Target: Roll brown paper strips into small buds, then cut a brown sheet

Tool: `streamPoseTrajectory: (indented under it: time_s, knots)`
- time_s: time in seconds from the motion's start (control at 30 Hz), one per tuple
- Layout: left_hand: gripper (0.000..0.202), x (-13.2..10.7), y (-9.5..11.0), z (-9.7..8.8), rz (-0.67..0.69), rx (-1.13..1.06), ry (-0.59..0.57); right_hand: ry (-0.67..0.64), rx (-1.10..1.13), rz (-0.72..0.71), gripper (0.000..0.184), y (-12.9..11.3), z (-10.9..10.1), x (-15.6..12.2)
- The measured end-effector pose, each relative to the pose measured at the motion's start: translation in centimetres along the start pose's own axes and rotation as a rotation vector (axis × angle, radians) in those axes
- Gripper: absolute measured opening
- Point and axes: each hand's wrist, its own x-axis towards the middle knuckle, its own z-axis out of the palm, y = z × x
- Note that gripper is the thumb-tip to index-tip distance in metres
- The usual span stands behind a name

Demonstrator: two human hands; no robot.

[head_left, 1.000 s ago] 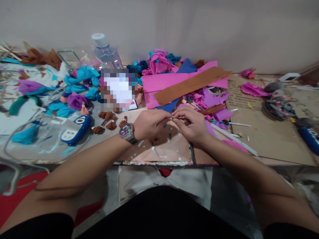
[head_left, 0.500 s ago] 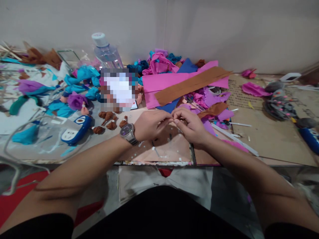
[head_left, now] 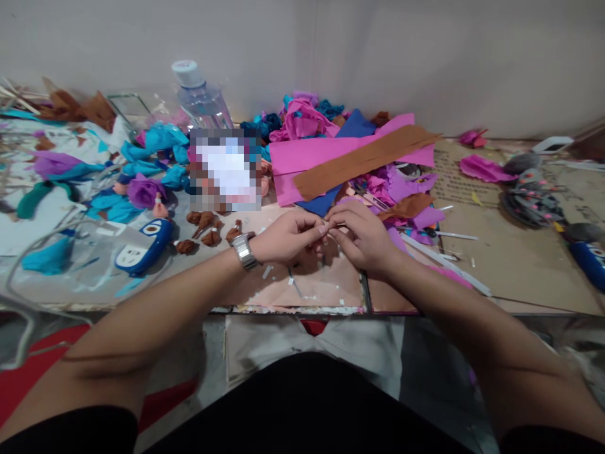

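Note:
My left hand [head_left: 293, 236] and my right hand [head_left: 359, 233] meet over the middle of the table, their fingertips pinched together. Whatever lies between the fingertips is too small or too hidden to make out. A metal-strapped watch [head_left: 246, 251] circles my left wrist. Just left of that hand lie several small brown crepe paper bundles [head_left: 211, 234], some tied with pale bands. Beyond my hands, a brown paper strip [head_left: 363, 162] rests across pink paper sheets [head_left: 295, 157], with a blue paper piece [head_left: 322, 202] beneath.
A blue and white power socket [head_left: 144, 247] with a cable sits left. Behind it are teal paper pieces [head_left: 163, 135] and a purple paper flower [head_left: 144, 191]. A clear bottle [head_left: 205, 104] stands at the back. Right, cardboard [head_left: 501, 252] bears a dark grey bundle [head_left: 532, 198].
My left hand has rolled over at the wrist, so the watch face has turned out of sight and its fingers show more. My right hand stays nearly in place.

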Motion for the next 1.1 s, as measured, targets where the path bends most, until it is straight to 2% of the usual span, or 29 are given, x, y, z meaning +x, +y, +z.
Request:
streamPoseTrajectory:
  time_s: [0.1, 0.17, 0.23, 0.3, 0.37, 0.47, 0.6, 0.7, 0.83, 1.1]
  knots:
    - [0.038, 0.0, -0.2, -0.3, 0.232, 0.412, 0.104, 0.04, 0.08, 0.08, 0.009, 0.1, 0.2, 0.0]
    - [0.033, 0.0, -0.5, -0.5, 0.325, 0.617, 0.123, 0.059, 0.143, 0.138, 0.012, 0.1, 0.3, 0.0]
    - [0.03, -0.1, -0.7, -0.6, 0.376, 0.743, 0.119, 0.065, 0.195, 0.18, 0.015, 0.0, 0.4, 0.0]
    - [0.031, -0.1, -0.7, -0.6, 0.378, 0.768, 0.12, 0.068, 0.205, 0.185, 0.014, 0.0, 0.4, 0.0]
    - [0.034, 0.0, -0.5, -0.5, 0.338, 0.684, 0.126, 0.069, 0.162, 0.145, 0.011, -0.1, 0.3, 0.1]
    - [0.043, 0.1, 0.0, -0.4, 0.207, 0.403, 0.072, 0.063, 0.063, 0.055, 0.005, 0.0, 0.2, 0.1]
    - [0.054, 0.0, 0.2, -0.2, -0.186, -0.235, -0.16, 0.038, -0.065, -0.033, 0.005, 0.0, -0.2, 0.1]
    - [0.051, -0.2, 0.0, 0.1, -0.38, -0.562, -0.211, 0.025, -0.148, -0.102, 0.007, 0.0, -0.5, 0.0]
    - [0.046, -0.3, -0.3, 0.2, -0.457, -0.715, -0.194, 0.005, -0.208, -0.163, 0.011, 0.2, -0.7, 0.0]
    - [0.043, -0.1, -0.2, 0.2, -0.466, -0.749, -0.18, -0.027, -0.23, -0.176, 0.01, 0.3, -0.8, 0.0]
